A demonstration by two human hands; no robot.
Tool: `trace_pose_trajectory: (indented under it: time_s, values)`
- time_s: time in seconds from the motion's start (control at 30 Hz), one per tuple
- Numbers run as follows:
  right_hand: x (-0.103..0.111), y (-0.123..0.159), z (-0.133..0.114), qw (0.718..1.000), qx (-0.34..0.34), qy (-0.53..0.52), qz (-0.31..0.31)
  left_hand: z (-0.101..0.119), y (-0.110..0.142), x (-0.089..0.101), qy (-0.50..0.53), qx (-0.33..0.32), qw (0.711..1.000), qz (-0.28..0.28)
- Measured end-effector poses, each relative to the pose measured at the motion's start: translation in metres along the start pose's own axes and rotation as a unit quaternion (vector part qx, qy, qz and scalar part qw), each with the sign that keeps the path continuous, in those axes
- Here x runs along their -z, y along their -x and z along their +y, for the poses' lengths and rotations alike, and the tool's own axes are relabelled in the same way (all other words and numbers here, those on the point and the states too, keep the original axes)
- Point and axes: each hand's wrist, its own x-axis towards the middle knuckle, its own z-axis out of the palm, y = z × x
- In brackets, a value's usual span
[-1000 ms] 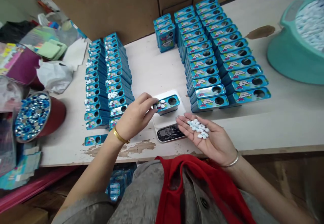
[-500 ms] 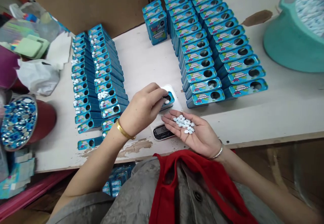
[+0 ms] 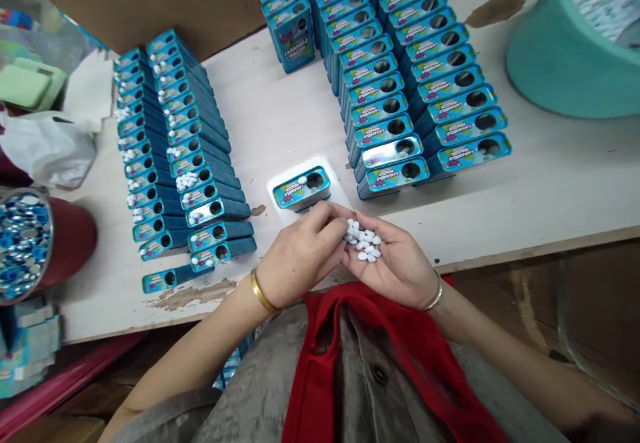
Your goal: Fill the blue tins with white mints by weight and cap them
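Note:
My right hand (image 3: pixel 390 256) is cupped palm up and holds a small heap of white candies (image 3: pixel 367 239). At the heap's edge, the fingers of my left hand (image 3: pixel 307 246) are pinched together; whatever is between them is hidden. Just beyond both hands, a blue tin (image 3: pixel 295 189) labelled "Caramelo Macizo" stands on a white scale (image 3: pixel 320 161). A round dark opening shows in its top, with one white candy at the edge of that hole. My hands cover the near part of the scale and its display.
Blue tins with candies on their tops (image 3: pixel 193 179) stand in two rows at left. More tins (image 3: pixel 385 109) fill two rows at right. A teal tub (image 3: pixel 565 63) of candies stands far right; a red container (image 3: pixel 75 236) of blue-and-silver pieces is at left.
My left hand has drawn back from the tin on the scale to the candies in my right palm. The tin's top is now uncovered. The camera view has shifted.

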Motion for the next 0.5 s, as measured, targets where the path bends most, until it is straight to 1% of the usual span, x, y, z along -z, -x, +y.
trace_pose_trajectory:
  time_s: [0.07, 0.23, 0.37, 0.5]
  values:
    - [0.000, 0.001, 0.001, 1.000, -0.003, -0.005, -0.010, -0.001, 0.000, 0.000, -0.014, -0.004, 1.000, 0.017]
    - [0.001, 0.001, 0.004, 1.000, -0.013, -0.002, -0.024, -0.001, 0.003, 0.001, -0.040, -0.014, 0.999, 0.029]
    - [-0.004, 0.001, 0.003, 0.999, -0.009, 0.012, -0.039, 0.000, 0.003, 0.004, -0.043, -0.027, 0.996, 0.079]
    - [-0.020, 0.003, -0.004, 0.998, 0.007, 0.022, -0.061, -0.005, -0.004, 0.020, -0.013, -0.027, 0.991, 0.133]
